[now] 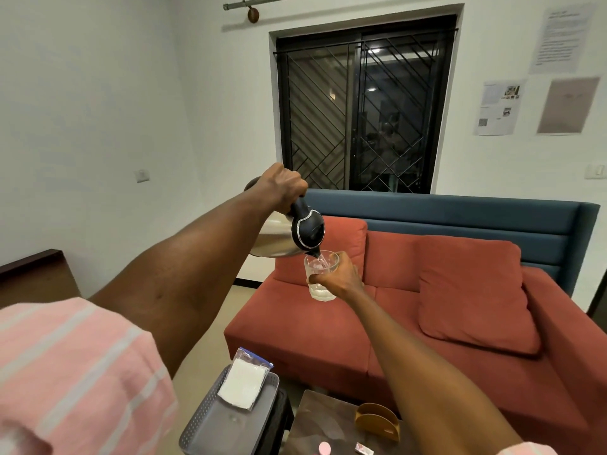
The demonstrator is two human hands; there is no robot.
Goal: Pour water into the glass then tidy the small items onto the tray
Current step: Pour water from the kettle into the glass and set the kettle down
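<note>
Pouring was underway, left hand (282, 188) clamped on the kettle (285, 238), right hand (338, 277) gripping the glass (320, 274), seemingly part-filled; the pink item (324, 448) and small box (364, 449) remained off the tray (203, 425).

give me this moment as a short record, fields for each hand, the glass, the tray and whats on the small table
left hand: left hand grips the kettle handle, kettle tipped, spout over the glass
right hand: right hand holds the glass in the air above the sofa
glass: upright, water streaming in, partly filled
tray: grey tray holds a clear bag with white contents
small table: table bears a tan holder, a pink round item, a small box
</note>
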